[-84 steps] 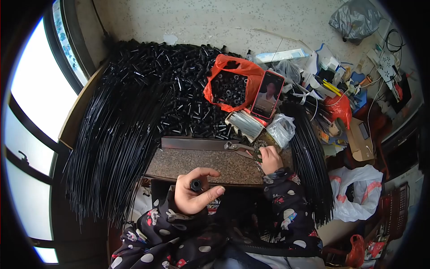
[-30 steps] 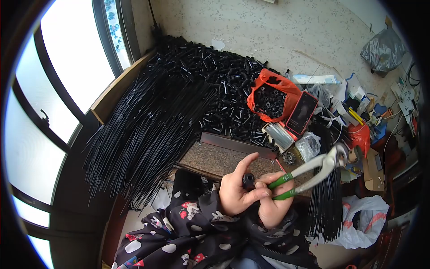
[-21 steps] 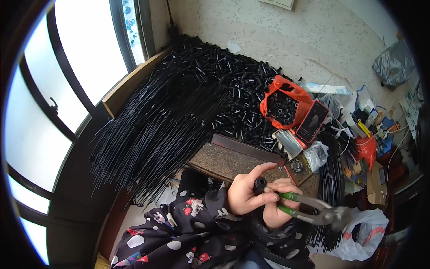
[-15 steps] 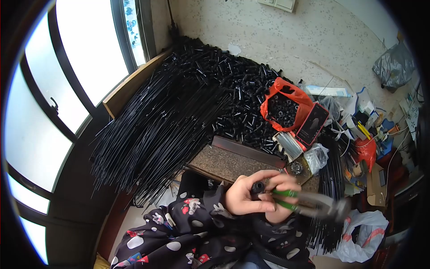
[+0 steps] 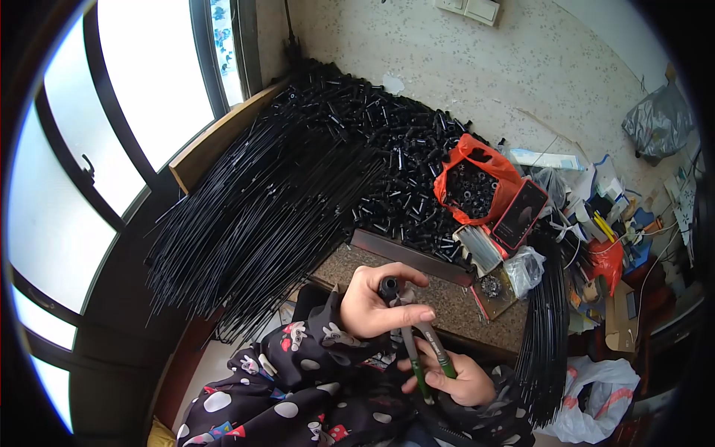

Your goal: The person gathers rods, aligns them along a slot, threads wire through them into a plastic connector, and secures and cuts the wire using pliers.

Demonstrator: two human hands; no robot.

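My left hand (image 5: pixel 372 304) is closed around a short black plastic tube (image 5: pixel 389 285), its round open end facing up. Lower and to the right, my right hand (image 5: pixel 465 378) grips a pair of pliers (image 5: pixel 434 344) by their green-ended handles, which are spread apart. The pliers' head points up to the tube between my left thumb and fingers. My left hand partly hides the jaws, so I cannot tell whether they bite on the tube.
Black tubes (image 5: pixel 417 141) are heaped by the wall, beside a large bundle of thin black rods (image 5: pixel 246 216). A red bag (image 5: pixel 454 170) holds small black parts. A phone (image 5: pixel 520 214) leans near it. A dark bar (image 5: pixel 410 257) lies along the stone-patterned tabletop (image 5: pixel 469 313).
The pliers have swung from pointing right to pointing up at the tube. My right hand has moved down, and my left hand has shifted left and slightly up with the tube.
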